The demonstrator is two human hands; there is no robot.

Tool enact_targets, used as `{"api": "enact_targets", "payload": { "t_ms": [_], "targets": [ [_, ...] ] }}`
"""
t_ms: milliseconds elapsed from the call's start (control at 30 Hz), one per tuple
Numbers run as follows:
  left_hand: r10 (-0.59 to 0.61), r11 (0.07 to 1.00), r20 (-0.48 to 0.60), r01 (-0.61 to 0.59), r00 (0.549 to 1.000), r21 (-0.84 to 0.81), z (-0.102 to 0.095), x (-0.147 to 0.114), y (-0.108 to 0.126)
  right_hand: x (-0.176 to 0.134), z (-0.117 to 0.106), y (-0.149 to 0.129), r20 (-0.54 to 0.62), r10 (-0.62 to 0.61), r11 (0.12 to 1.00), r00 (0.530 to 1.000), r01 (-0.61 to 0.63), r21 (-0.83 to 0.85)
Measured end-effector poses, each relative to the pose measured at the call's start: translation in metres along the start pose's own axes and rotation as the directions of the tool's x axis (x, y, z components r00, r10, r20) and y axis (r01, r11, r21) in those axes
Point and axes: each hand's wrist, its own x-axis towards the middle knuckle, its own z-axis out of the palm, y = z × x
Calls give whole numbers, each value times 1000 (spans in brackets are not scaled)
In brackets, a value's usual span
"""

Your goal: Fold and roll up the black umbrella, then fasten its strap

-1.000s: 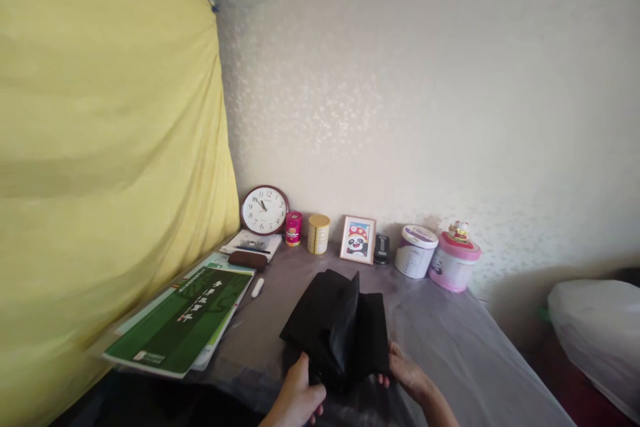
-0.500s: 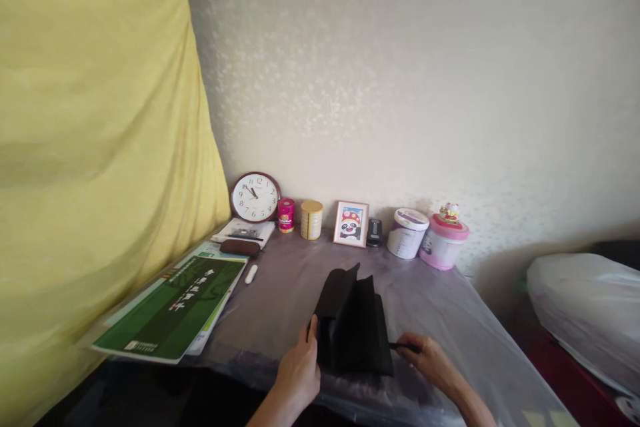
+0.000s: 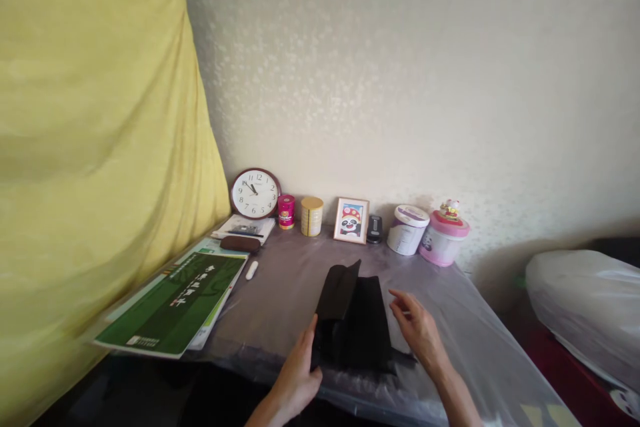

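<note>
A black item with folded flaps (image 3: 367, 323), whose exact kind I cannot make out, stands partly opened near the front edge of the table. At its left side, my left hand (image 3: 300, 363) grips the edge, with the thumb up along it. My right hand (image 3: 417, 327) hovers just to the right of the item, holding nothing, its fingers bent and apart. A dark strap-like piece (image 3: 406, 357) lies on the table below my right hand, by the item's lower right corner.
Green books (image 3: 170, 303) and a brown case (image 3: 240, 244) lie on the left, with a white stick-like object (image 3: 251, 271) beside them. Along the wall stand a clock (image 3: 255, 193), a pink tin (image 3: 286, 211), a yellow-lidded can (image 3: 312, 217), a picture frame (image 3: 351, 220) and two tubs (image 3: 407, 230).
My right hand has let go of the dark strap and risen up and slightly right, its fingers loosening. The right-hand flaps have settled flatter. My left hand keeps its hold.
</note>
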Motion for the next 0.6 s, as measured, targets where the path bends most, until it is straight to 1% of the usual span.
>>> {"api": "enact_targets", "payload": {
  "t_ms": [67, 133, 267, 367, 467, 600],
  "targets": [
    [43, 989, -14, -41, 999, 139, 1, 1, 4, 7, 10, -20, 52, -111, 994, 992, 111, -1],
    [41, 967, -9, -37, 999, 252, 2, 1, 8, 11, 21, -34, 100, -176, 984, 979, 179, -24],
    [1, 934, -2, -1, 1000, 358, 7, 0, 12, 16, 34, -44, 147, -220, 970, 964, 232, -68],
    [-15, 910, 0, 14, 1000, 414, 11, -1, 11, 20, 38, -45, 136, -210, 970, 968, 224, -93],
    [-17, 884, -14, 22, 1000, 467, 14, -2, 12, 25, 39, -46, 90, -204, 973, 975, 211, -88],
    [-68, 824, -25, 70, 997, 562, 19, -4, 21, 35, 45, -51, 23, -229, 972, 973, 230, -42]
  ]
}}
